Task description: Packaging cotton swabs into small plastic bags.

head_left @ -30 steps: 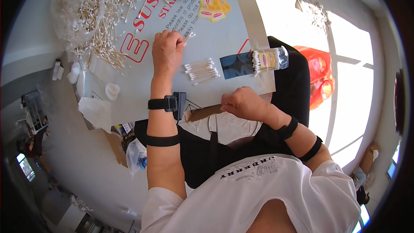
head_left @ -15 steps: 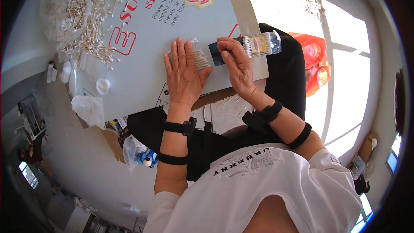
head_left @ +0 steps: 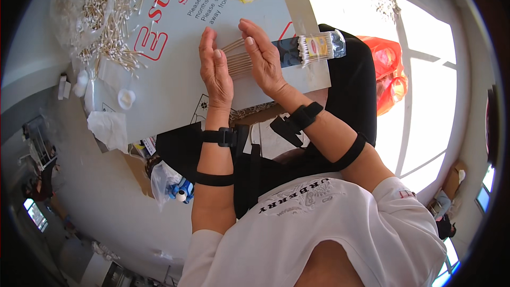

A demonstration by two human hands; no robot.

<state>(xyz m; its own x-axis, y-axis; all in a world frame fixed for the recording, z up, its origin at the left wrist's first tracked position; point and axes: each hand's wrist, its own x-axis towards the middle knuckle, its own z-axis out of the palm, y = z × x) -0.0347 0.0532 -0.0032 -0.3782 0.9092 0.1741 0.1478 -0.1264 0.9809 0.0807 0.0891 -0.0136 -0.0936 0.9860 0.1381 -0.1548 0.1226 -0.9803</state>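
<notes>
Cotton swabs (head_left: 240, 66) were flanked on the bench (head_left: 170, 93) by the left hand (head_left: 217, 74) and the right hand (head_left: 264, 66). The hands were held apart, fingers extended, palms turned inward.

The cotton swabs (head_left: 240, 65) have smooth, matt sticks that look wooden. Clear, glossy plastic shows on the swab packet (head_left: 319, 47); the dark strip (head_left: 289, 53) is shiny. The table (head_left: 167, 90) has a smooth, satiny top; the red bag (head_left: 390, 87) is thin, crinkled plastic.
</notes>
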